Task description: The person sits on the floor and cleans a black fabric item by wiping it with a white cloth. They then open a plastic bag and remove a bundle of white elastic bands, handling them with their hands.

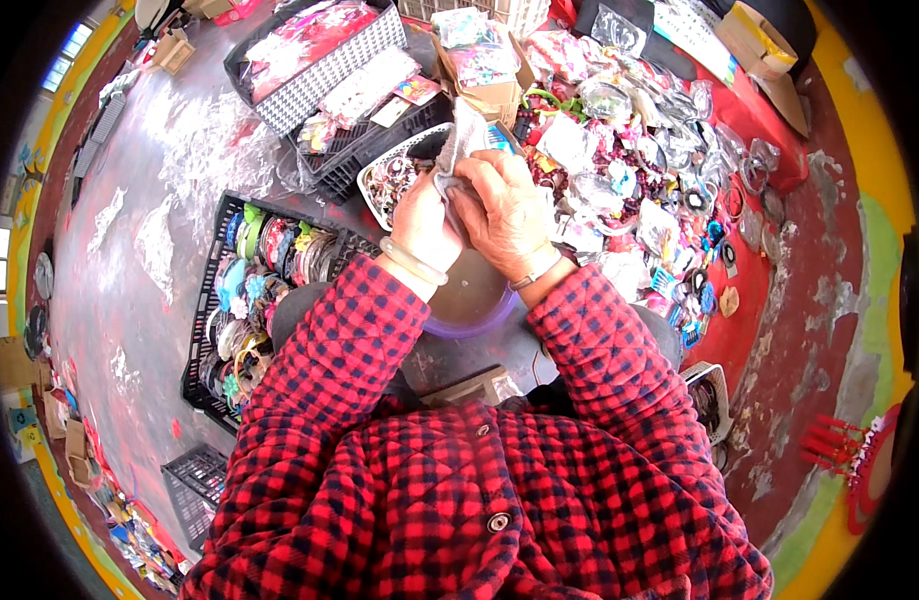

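Both of my hands are raised in front of me, close together, around a crumpled greyish cloth (464, 138). My left hand (424, 228) is closed on its lower part, and a pale bangle circles that wrist. From the other side my right hand (504, 208) pinches the cloth, its fingers bent. Below the hands is a round purple basin (472, 328) with cloudy, brownish liquid in it, partly covered by my hands and wrists. Just beyond my left hand stands a white basket (372, 198) of small mixed items, partly hidden by the hands.
At left, a black crate (202, 345) holds many headbands. Farther off are a grey crate (325, 75) of pink packages and a cardboard box (495, 100). A heap of bagged accessories (620, 160) spreads over red cloth at right. A white basket (718, 400) stands by my right elbow.
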Available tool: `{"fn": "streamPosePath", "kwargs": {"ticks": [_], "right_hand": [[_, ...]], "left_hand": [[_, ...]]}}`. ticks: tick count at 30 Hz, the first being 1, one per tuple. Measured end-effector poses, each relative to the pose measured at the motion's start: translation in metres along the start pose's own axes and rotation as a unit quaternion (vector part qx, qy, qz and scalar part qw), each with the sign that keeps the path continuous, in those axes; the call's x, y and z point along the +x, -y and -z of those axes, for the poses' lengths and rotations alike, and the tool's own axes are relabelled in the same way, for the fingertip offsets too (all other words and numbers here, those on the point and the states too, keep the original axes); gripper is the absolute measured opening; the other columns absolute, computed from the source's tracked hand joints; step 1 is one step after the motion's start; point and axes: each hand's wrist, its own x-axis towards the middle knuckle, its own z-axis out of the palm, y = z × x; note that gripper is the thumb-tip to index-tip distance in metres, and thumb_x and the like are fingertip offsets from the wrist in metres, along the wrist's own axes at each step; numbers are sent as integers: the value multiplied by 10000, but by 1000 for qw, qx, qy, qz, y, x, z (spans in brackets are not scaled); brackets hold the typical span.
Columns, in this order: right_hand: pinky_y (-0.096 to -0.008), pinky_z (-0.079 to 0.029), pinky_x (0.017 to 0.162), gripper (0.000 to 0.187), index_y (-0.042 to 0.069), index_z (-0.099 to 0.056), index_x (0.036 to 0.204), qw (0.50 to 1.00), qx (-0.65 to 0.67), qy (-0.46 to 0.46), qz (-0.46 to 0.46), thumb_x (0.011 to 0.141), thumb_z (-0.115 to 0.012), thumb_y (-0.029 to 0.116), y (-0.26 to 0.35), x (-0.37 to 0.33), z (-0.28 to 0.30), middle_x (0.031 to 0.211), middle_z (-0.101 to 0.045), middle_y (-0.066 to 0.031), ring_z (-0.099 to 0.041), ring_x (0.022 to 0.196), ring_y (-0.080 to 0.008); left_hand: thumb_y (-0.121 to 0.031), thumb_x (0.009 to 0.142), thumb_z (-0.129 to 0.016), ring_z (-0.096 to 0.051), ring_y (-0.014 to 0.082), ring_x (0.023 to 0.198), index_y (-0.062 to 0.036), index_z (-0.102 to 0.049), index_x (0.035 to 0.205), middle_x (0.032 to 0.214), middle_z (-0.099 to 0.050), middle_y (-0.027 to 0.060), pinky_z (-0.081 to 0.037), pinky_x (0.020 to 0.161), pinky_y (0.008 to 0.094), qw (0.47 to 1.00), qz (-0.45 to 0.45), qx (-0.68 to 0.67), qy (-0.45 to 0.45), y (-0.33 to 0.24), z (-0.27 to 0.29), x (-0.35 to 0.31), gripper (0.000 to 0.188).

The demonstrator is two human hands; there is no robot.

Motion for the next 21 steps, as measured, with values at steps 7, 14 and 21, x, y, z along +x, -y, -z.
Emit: {"fn": "streamPosePath", "kwargs": {"ticks": [7,14,21], "right_hand": [[-379,-456,710,218,43,-566,923,999,6,-11,-29,724,-652,22,-12,-9,-11,896,-555,-145,-550,823,-328],[-348,-475,662,125,43,-591,888,970,68,85,-219,767,-625,51,-37,-34,-16,811,-578,-136,-583,751,-273],[-237,-471,671,65,90,-606,925,759,504,-150,-383,881,-558,84,-38,14,40,801,-606,6,-566,710,-89]], "left_hand": [[-275,975,-384,-539,197,1066,-2,-486,1188,1159,-558,120,-411,953,316,993,36,-70,84,-8,30,12,361],[-293,976,-374,-458,314,1183,80,-391,1249,1224,-501,213,-341,1034,443,995,-91,-20,28,-44,-21,6,462],[-285,972,-388,-430,321,1205,46,-401,1250,1263,-462,220,-317,1044,461,995,-82,-51,30,-44,-15,7,433]]}}
